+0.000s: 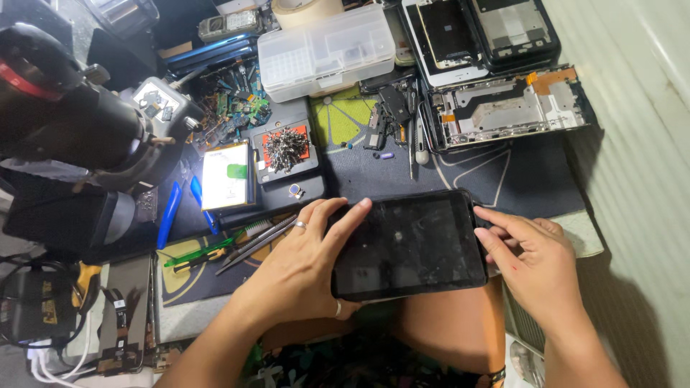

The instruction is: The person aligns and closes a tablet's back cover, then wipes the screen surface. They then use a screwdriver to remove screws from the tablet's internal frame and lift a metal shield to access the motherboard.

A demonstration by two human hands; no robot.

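The tablet (408, 244) lies at lower centre on the mat (532, 179), tweezers (255, 243) to its left, a parts box (327, 49) above, an opened frame (507, 108) at upper right.

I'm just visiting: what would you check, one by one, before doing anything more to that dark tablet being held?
1. Left hand holds the tablet firmly: ok, fingers over its left edge.
2. Right hand is placed: ok, fingertips at the right edge.
3. Tablet is supported: ok, half on the mat, half over the lap.
4. Screen is undamaged: cannot tell, smudges and reflections.
5. Tweezers are within reach: ok, just left of the hand.
6. Loose screws are contained: ok, piled on the orange pad.
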